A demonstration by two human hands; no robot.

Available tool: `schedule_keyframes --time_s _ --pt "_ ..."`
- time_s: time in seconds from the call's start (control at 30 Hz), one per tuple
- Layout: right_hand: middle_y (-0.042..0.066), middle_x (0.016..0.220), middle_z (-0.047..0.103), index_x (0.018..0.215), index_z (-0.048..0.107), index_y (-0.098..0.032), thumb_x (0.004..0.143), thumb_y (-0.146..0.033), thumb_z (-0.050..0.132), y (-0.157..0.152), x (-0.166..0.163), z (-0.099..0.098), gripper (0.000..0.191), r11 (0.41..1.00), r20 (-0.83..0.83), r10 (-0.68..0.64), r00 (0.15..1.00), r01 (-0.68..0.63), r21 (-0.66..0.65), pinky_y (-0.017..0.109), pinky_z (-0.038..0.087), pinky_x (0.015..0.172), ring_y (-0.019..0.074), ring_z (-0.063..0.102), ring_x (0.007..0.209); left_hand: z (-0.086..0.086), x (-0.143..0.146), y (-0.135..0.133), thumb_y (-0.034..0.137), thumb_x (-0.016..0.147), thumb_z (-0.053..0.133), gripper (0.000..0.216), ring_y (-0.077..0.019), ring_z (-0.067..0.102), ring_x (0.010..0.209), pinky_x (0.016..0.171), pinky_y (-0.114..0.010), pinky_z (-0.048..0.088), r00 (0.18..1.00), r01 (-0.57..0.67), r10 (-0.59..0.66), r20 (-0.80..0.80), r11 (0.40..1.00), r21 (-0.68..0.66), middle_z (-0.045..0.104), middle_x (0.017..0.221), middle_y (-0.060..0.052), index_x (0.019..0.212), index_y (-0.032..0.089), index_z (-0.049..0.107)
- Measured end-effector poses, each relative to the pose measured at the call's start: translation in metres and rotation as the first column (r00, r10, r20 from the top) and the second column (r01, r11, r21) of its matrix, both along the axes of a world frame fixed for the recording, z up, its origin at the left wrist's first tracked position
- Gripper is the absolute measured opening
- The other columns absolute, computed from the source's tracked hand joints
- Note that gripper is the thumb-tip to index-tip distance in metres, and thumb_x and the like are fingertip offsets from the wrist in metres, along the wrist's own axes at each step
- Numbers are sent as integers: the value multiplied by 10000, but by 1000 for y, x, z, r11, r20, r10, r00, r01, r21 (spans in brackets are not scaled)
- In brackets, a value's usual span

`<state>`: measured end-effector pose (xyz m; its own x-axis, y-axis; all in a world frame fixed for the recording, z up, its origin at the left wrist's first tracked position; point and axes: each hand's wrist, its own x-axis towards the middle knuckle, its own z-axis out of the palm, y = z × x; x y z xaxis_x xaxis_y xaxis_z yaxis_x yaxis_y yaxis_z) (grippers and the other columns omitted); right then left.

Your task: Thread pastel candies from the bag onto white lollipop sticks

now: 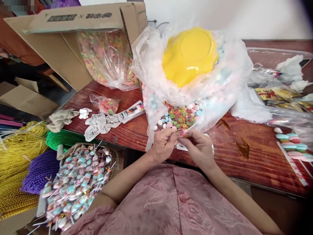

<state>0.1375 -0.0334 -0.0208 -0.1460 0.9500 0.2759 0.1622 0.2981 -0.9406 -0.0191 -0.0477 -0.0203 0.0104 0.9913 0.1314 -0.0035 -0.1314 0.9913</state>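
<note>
Rings [181,118], small and multicoloured, lie near the frame's centre; just below, my left hand [164,145] and right hand [201,148] tightly pinch one small pink piece [182,132].

White wall [264,19] behind reddish wooden table [264,160]

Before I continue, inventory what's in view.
dish: one, yellow, atop bag
plastic bag: one, whitish, table centre
ring candies: many, multicoloured, bag's front
boxes: several, brown, left
candy bags: two, multicoloured, left
cloths: several, pale, left
printed packet: one, white, left
wrapped candies: many, multicoloured, lower left
cord bundles: several, yellow, green, purple, left
candy sticks: two, multicoloured, right
plastic tray: one, clear, right
table: one, reddish, beneath
piece: one, pink, at fingertips
left hand: one, centre
right hand: one, centre
</note>
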Motion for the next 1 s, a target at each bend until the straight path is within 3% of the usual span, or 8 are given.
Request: schedule_keyframes --time_s 0.33,0.53,0.6,0.7,0.83,0.9,0.93,1.0 --pt "17 828 632 825 690 -240 879 -176 659 10 -25 -9 89 915 20 -199 980 178 362 321 511 680 171 601 773 -7 -10 6 649 725 765 539 -55 425 588 547 -188 358 886 364 -213 411 869 -334 503 698 29 781 139 600" --pt "36 865 632 912 672 -222 939 -242 595 16 -25 -18 85 943 54 -191 980 168 288 343 524 709 192 624 803 0 -19 16 518 664 827 468 -69 515 525 499 -177 418 842 461 -230 488 776 -430 550 634 45 833 155 584" --pt "95 1091 671 1109 672 -238 943 -207 583 19 -12 -11 191 876 184 -191 964 83 474 401 526 822 240 645 987 0 -23 17 505 662 809 454 -132 623 557 530 -231 508 817 503 -226 531 728 -465 620 646 12 845 159 579" --pt "106 1343 643 1308 611 -256 936 -100 545 20 10 5 409 647 567 -122 815 -368 668 492 394 1016 302 522 1302 -2 -32 17 501 664 781 423 -170 642 509 481 -260 515 748 649 -372 550 581 -490 641 620 -25 769 146 576" --pt "89 1029 746 1200 630 -143 994 -108 455 7 26 17 272 479 784 -64 617 -671 567 456 365 943 246 611 1071 -2 -37 12 524 701 740 429 -94 504 392 406 -219 404 583 804 -614 532 342 -487 583 588 -10 671 147 537" --pt "48 778 692 985 661 -146 991 -133 455 -4 29 13 206 508 818 -96 568 -678 531 420 363 838 202 583 795 -2 -34 8 574 780 663 434 -87 474 410 428 -223 394 526 824 -715 461 293 -486 561 610 8 714 171 515" --pt "36 711 656 886 649 -155 975 -136 464 -10 29 9 206 570 840 -105 532 -660 489 403 348 790 187 541 713 -1 -31 6 576 835 603 418 -95 476 443 452 -227 398 524 808 -775 352 322 -493 552 622 8 732 181 511" --pt "34 681 638 776 618 -167 931 -142 500 -19 31 0 197 749 876 -53 480 -561 353 370 316 717 171 502 656 -1 -23 0 497 909 523 348 -123 502 564 547 -242 428 578 715 -816 -32 524 -464 560 675 -13 747 190 522"
